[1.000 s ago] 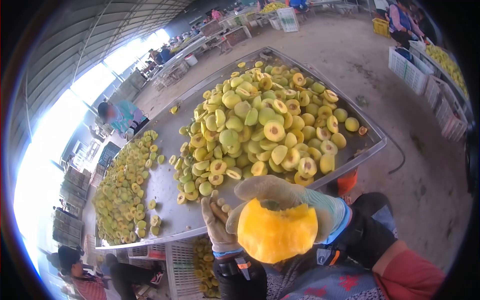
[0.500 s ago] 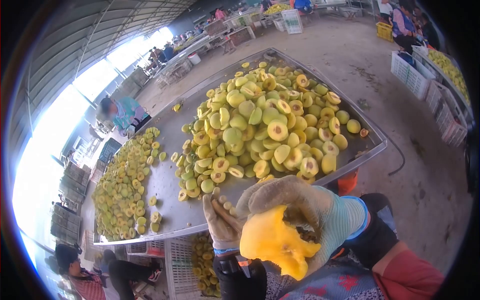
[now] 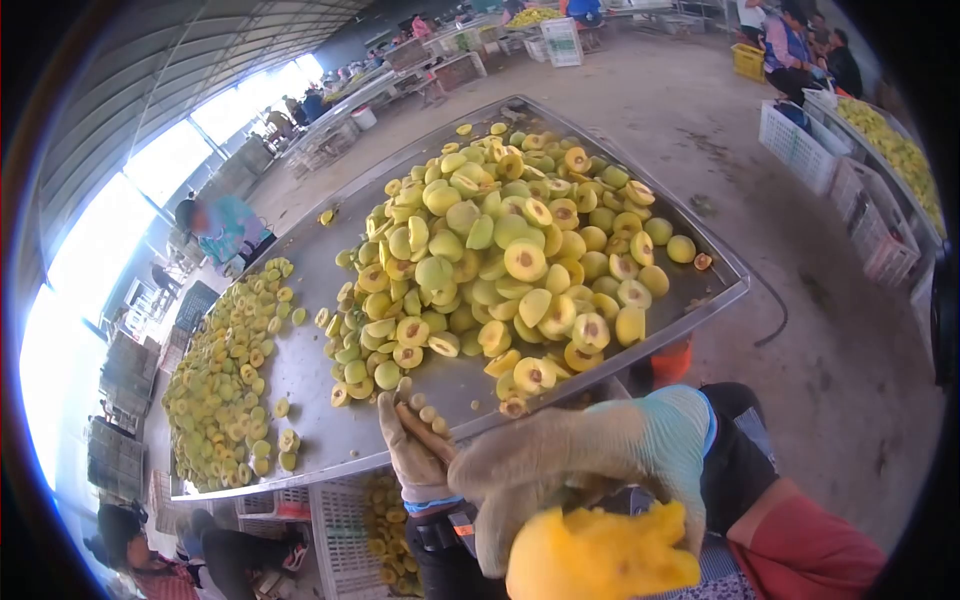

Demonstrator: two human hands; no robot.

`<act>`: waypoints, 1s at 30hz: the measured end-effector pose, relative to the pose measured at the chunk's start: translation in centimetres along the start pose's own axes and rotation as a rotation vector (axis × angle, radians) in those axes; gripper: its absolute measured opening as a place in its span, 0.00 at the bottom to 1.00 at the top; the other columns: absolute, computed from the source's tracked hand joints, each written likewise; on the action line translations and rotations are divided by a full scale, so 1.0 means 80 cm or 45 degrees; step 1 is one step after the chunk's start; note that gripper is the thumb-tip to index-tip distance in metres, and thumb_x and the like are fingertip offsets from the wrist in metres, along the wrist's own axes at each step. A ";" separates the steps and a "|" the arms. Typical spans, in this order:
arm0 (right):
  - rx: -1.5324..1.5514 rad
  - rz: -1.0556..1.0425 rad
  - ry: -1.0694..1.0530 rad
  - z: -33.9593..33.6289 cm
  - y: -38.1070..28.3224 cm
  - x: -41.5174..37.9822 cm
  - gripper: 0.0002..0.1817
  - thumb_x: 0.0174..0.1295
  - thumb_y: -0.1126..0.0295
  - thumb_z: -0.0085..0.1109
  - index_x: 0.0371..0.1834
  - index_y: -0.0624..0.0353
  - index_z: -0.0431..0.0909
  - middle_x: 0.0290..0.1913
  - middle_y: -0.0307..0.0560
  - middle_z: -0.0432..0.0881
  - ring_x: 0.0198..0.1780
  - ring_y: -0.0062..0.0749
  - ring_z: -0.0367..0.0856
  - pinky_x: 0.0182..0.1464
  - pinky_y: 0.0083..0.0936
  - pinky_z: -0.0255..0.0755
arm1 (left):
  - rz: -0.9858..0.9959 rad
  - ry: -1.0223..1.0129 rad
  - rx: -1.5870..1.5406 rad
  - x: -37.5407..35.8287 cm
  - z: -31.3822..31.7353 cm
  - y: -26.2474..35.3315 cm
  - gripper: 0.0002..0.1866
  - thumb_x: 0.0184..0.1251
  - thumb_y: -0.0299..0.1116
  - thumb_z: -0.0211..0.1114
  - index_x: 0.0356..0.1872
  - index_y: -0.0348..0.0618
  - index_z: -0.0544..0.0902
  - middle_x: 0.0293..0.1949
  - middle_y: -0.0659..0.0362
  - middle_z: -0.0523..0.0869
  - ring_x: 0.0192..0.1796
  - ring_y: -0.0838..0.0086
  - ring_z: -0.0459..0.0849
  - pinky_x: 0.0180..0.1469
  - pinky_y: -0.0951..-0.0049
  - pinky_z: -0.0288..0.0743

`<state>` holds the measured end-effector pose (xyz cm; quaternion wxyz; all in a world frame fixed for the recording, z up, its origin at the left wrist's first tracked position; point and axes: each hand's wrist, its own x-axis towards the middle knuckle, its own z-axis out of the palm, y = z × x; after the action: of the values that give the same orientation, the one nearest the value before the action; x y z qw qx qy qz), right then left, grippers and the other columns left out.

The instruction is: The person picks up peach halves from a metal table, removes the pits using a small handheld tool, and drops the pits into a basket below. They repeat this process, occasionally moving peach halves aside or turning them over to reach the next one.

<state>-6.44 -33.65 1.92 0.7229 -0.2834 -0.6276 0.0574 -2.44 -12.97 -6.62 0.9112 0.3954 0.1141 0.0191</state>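
Note:
My right hand point(image 3: 600, 450), in a stained light glove, is closed round a large, ragged yellow-orange fruit piece point(image 3: 605, 555) close to the camera. To its left, my left hand point(image 3: 420, 465), also gloved, is beside the table's near edge. Its fingers are curled against a narrow brownish shape that I cannot make out. Just beyond the hands, a big heap of halved yellow-green fruit point(image 3: 500, 250) lies on the metal table point(image 3: 330, 410), some halves showing brown centres.
A second fruit pile point(image 3: 225, 380) covers the table's left side, with a person point(image 3: 225, 230) behind it. Below the near edge is a white crate point(image 3: 345, 540) beside more fruit. Another person point(image 3: 150, 560) sits at lower left. Crates point(image 3: 800, 145) stand at right.
My right hand and the yellow-orange piece have moved down, closer to the camera. The view has shifted slightly, so the table sits further left. More fruit shows at the heap's near edge.

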 end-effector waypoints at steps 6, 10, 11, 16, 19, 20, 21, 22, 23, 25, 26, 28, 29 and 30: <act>0.274 0.200 -0.163 0.035 -0.047 0.000 0.61 0.38 0.52 0.89 0.71 0.74 0.62 0.62 0.61 0.79 0.61 0.45 0.81 0.62 0.35 0.76 | 0.024 -0.017 -0.007 0.011 -0.011 -0.007 0.22 0.76 0.52 0.60 0.57 0.46 0.78 0.31 0.69 0.78 0.27 0.85 0.77 0.25 0.85 0.75; 0.302 0.129 -0.210 0.042 -0.052 0.007 0.52 0.39 0.51 0.88 0.64 0.73 0.73 0.62 0.61 0.80 0.61 0.46 0.81 0.62 0.36 0.75 | 0.033 -0.014 -0.008 0.012 -0.021 -0.009 0.22 0.77 0.53 0.60 0.56 0.47 0.79 0.31 0.69 0.78 0.27 0.85 0.78 0.24 0.84 0.77; 0.321 0.125 -0.204 0.043 -0.051 0.007 0.50 0.39 0.51 0.88 0.62 0.73 0.76 0.62 0.61 0.80 0.61 0.47 0.81 0.63 0.36 0.75 | 0.044 -0.028 -0.006 0.014 -0.017 -0.012 0.21 0.77 0.53 0.60 0.56 0.47 0.80 0.31 0.69 0.79 0.27 0.85 0.78 0.23 0.84 0.77; 0.584 0.089 -0.155 0.069 -0.050 0.008 0.51 0.38 0.55 0.89 0.63 0.75 0.74 0.63 0.61 0.79 0.63 0.47 0.80 0.63 0.34 0.74 | 0.010 -0.036 -0.052 0.014 -0.015 -0.011 0.22 0.76 0.53 0.61 0.55 0.46 0.80 0.31 0.68 0.79 0.27 0.84 0.79 0.24 0.84 0.79; 0.663 0.021 0.004 0.087 -0.055 0.009 0.45 0.44 0.57 0.85 0.62 0.74 0.75 0.60 0.61 0.81 0.61 0.47 0.81 0.61 0.35 0.75 | 0.000 -0.047 -0.054 0.012 -0.017 -0.013 0.22 0.75 0.53 0.62 0.55 0.46 0.80 0.31 0.68 0.79 0.27 0.84 0.79 0.24 0.83 0.80; 0.629 0.040 0.037 0.086 -0.056 0.008 0.45 0.44 0.58 0.85 0.62 0.73 0.74 0.61 0.60 0.80 0.61 0.47 0.81 0.61 0.35 0.75 | 0.008 -0.045 -0.040 0.012 -0.015 -0.017 0.22 0.75 0.53 0.62 0.55 0.46 0.80 0.31 0.68 0.79 0.27 0.84 0.79 0.24 0.84 0.80; 0.586 0.072 0.055 0.086 -0.057 0.007 0.45 0.44 0.58 0.85 0.63 0.73 0.74 0.61 0.60 0.80 0.61 0.46 0.81 0.61 0.35 0.75 | 0.020 -0.041 -0.012 0.012 -0.015 -0.016 0.22 0.75 0.53 0.62 0.55 0.46 0.80 0.32 0.68 0.79 0.27 0.84 0.79 0.24 0.84 0.80; 0.548 0.093 0.077 0.081 -0.059 0.005 0.45 0.44 0.59 0.85 0.63 0.73 0.74 0.61 0.60 0.80 0.61 0.46 0.81 0.62 0.35 0.75 | 0.021 -0.056 0.006 0.011 -0.017 -0.015 0.21 0.75 0.53 0.62 0.55 0.46 0.81 0.32 0.68 0.79 0.27 0.84 0.80 0.24 0.84 0.80; 0.512 0.119 0.090 0.077 -0.060 0.004 0.45 0.45 0.59 0.84 0.64 0.72 0.74 0.61 0.59 0.80 0.61 0.46 0.81 0.62 0.35 0.74 | 0.033 -0.074 0.008 0.013 -0.016 -0.018 0.21 0.76 0.52 0.62 0.54 0.46 0.81 0.32 0.68 0.79 0.27 0.84 0.80 0.24 0.84 0.80; 0.470 0.172 0.115 0.071 -0.061 0.001 0.45 0.45 0.60 0.84 0.64 0.71 0.73 0.61 0.58 0.80 0.61 0.45 0.81 0.62 0.35 0.74 | 0.043 -0.083 -0.002 0.013 -0.018 -0.016 0.21 0.76 0.52 0.62 0.54 0.45 0.81 0.32 0.68 0.79 0.28 0.84 0.80 0.24 0.84 0.81; 0.440 0.202 0.131 0.067 -0.061 -0.001 0.45 0.45 0.60 0.84 0.65 0.71 0.73 0.61 0.58 0.80 0.61 0.45 0.81 0.62 0.35 0.74 | 0.031 -0.083 -0.015 0.014 -0.016 -0.018 0.21 0.76 0.51 0.62 0.54 0.45 0.80 0.32 0.68 0.79 0.28 0.84 0.80 0.24 0.84 0.81; 0.396 0.257 0.163 0.061 -0.061 -0.004 0.45 0.45 0.61 0.83 0.66 0.70 0.72 0.61 0.57 0.80 0.61 0.44 0.80 0.62 0.36 0.74 | 0.021 -0.102 -0.043 0.015 -0.016 -0.019 0.20 0.76 0.50 0.61 0.54 0.43 0.80 0.33 0.67 0.80 0.28 0.83 0.80 0.25 0.82 0.81; 0.383 0.284 0.180 0.057 -0.061 -0.006 0.45 0.46 0.62 0.83 0.66 0.70 0.72 0.61 0.57 0.80 0.61 0.44 0.80 0.62 0.36 0.74 | 0.029 -0.100 -0.036 0.014 -0.020 -0.020 0.20 0.76 0.50 0.61 0.54 0.43 0.80 0.33 0.67 0.80 0.28 0.82 0.80 0.25 0.82 0.81; 0.367 0.309 0.192 0.052 -0.061 -0.007 0.45 0.46 0.62 0.82 0.66 0.70 0.71 0.61 0.56 0.80 0.61 0.43 0.80 0.63 0.36 0.74 | 0.039 -0.096 -0.029 0.014 -0.023 -0.018 0.20 0.76 0.50 0.62 0.54 0.43 0.79 0.33 0.67 0.80 0.28 0.82 0.80 0.25 0.82 0.81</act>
<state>-11.78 -36.57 4.01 0.7886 -0.2541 -0.5183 0.2117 -1.86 -12.50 -9.07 0.9189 0.3871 0.0733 0.0192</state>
